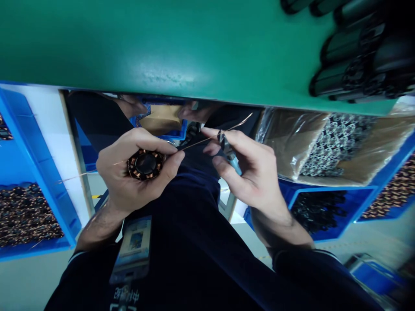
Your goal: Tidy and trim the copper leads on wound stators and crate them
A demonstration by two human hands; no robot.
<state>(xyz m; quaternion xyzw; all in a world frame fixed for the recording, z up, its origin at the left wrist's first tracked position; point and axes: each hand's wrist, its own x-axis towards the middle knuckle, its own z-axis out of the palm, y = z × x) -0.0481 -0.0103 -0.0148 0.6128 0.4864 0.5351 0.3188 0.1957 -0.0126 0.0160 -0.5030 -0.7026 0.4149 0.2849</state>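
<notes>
Held a copper-wound stator [145, 164] in the left hand [129, 172], fingers and thumb curled around its rim, out in front of a dark work jacket [191, 207]. Pinched small side cutters [227, 149] with a pale blue handle in the right hand [249, 172]. Had the hands apart but close, each clamped on its own item. Showed a thin copper lead wire [217, 137] running from the stator up past the cutter tips, tips just beside it, actual contact hard to make out from this angle. Showed the winding already in place around the stator, that lead and a second copper lead [90, 173] on the opposite side both left long, no trimmed end visible. Had a green table [162, 52] across the top of the view, black cylindrical parts [356, 56] lying on it. Showed a co-worker's hands [129, 106] beyond its edge. Had a blue bin [39, 172] of more wound stators [26, 216] at left, and a cardboard box [285, 142] of metal rings [337, 144] in plastic at right, above a blue bin of black parts [317, 211].
</notes>
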